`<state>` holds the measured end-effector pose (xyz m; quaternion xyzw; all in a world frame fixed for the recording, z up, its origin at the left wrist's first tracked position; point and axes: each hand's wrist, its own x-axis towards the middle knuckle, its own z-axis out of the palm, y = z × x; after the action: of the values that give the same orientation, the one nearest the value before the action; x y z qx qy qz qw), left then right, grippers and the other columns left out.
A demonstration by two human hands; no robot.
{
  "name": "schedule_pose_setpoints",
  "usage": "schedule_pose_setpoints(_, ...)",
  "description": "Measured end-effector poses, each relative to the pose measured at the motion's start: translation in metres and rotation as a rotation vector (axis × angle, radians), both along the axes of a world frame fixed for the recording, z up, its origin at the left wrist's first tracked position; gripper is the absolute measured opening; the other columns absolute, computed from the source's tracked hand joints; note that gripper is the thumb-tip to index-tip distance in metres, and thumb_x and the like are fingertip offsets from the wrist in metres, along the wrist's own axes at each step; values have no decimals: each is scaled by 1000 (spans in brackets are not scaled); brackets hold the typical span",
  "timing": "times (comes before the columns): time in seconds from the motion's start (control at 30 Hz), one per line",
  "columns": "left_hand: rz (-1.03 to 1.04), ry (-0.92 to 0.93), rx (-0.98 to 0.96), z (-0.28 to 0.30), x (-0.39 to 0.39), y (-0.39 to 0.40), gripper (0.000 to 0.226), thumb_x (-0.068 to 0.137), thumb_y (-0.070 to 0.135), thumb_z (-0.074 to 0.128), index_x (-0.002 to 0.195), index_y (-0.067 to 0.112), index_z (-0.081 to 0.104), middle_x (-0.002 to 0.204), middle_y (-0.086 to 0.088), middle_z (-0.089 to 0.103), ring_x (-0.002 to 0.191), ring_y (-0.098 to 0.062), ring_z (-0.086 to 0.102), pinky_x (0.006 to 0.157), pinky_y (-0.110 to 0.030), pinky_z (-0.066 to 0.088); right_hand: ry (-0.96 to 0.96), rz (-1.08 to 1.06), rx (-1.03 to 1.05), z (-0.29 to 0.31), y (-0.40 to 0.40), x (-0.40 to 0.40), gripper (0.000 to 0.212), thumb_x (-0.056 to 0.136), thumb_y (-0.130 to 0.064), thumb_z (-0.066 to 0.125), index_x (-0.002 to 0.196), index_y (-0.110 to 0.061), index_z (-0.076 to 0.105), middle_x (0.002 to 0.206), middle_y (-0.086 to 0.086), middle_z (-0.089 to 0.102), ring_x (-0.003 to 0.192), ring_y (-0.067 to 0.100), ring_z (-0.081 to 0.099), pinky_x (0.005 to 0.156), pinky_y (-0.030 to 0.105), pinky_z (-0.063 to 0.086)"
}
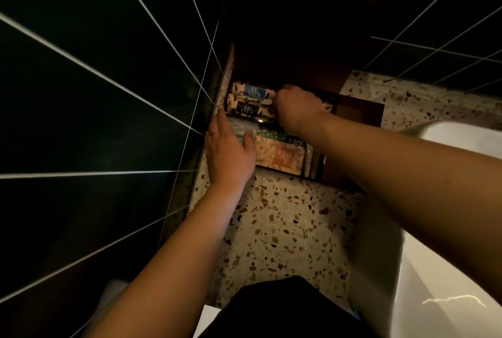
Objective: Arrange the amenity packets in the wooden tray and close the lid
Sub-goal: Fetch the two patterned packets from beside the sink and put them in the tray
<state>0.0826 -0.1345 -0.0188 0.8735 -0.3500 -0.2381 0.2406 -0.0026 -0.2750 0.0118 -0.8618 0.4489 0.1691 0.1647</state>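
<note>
A dark wooden tray (358, 112) sits on the terrazzo counter (285, 223) against the left wall, its lid (285, 66) standing open behind it. Two toothbrush packets (251, 100), one with a blue label and one with a black label, lie in the far compartment. An orange-labelled packet (279, 155) and a green patterned one lie in the near compartment. My left hand (228, 153) lies flat on a light blue packet (241, 128) at the tray's left end. My right hand (296, 107) is curled over the right ends of the toothbrush packets; its fingertips are hidden.
Dark tiled walls (95, 93) close in on the left and behind. A white basin (448, 229) lies to the right of the counter. My dark clothing (285, 310) fills the bottom edge.
</note>
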Motion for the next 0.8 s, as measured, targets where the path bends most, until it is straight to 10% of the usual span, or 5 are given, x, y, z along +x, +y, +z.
schedule_pose_setpoints(0.4, 16, 52, 38, 2, 4, -8, 80, 96, 41, 57, 160, 16, 15, 164, -10, 24, 149, -34, 28, 118, -53, 32, -288, -80, 119, 6, 0, -42, 44, 92, -17, 60, 135, -15, 53, 132, 13, 50, 114, 37, 57, 89, 45, 53)
schedule_pose_setpoints(0.8, -58, 249, -163, 20, 23, -59, 81, 92, 39, 67, 158, 27, 22, 160, -2, 32, 145, -24, 36, 117, -48, 36, -675, -774, 285, 51, -18, -95, 55, 93, -20, 63, 144, -16, 43, 116, -5, 57, 107, 18, 59, 86, 29, 46)
